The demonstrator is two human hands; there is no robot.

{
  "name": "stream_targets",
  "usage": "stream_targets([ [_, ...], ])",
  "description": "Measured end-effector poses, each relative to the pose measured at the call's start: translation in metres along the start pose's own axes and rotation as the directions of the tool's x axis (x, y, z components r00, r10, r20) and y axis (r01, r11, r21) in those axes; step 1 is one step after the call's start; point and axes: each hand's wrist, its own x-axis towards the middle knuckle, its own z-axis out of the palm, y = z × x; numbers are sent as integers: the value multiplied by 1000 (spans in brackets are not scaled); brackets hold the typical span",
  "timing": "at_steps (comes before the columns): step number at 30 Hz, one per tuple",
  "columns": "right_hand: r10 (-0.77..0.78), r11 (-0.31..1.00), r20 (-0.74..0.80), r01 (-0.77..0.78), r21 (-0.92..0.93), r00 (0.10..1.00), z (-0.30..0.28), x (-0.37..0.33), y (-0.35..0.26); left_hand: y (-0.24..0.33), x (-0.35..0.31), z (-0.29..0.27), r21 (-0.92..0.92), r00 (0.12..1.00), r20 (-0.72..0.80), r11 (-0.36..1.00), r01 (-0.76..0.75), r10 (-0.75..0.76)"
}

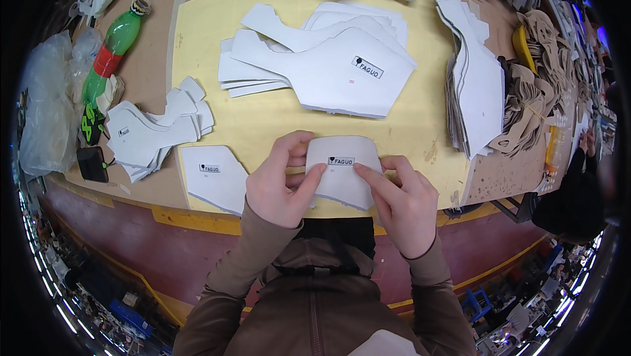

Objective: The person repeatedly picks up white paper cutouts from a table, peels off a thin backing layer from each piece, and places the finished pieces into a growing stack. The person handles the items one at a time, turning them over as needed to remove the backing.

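A white cut piece (345,188) of sheet material, shaped like a shoe-upper part, is held just above the front edge of the yellow work surface. It carries a small rectangular dark-framed label (341,161). My left hand (276,188) is closed on the piece's left side, thumb at the label's left end and fingers partly behind the piece. My right hand (407,201) grips the right side, its index fingertip pressed at the label's right end. Beside my left hand lies another labelled white piece (213,182), flat on the yellow surface.
Ahead is a large stack of white pieces (342,90); a smaller stack (158,132) lies left and a tall one (476,93) right. A green bottle (123,34), plastic bag (49,106) and black box (92,163) stand left. Tan bundles (526,106) and another person's arm (575,172) are at right.
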Motion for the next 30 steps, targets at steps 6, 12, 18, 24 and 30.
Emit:
stream_targets([
  [6,-6,1000,6,6,23,1000,1,-2,3,0,1,0,14,1000,-9,1000,7,-7],
  [12,20,994,8,-21,105,1000,0,-1,4,-1,0,1,4,1000,-1,1000,8,-8],
  [18,32,989,46,-38,141,998,-4,3,5,-3,-1,-2,-58,999,42,998,-20,23],
  [24,38,980,33,-43,194,999,-5,6,4,-3,2,-4,-175,980,177,977,118,-87],
  [30,39,973,65,-53,225,997,-11,4,4,0,6,-11,-52,968,242,995,82,-67],
])
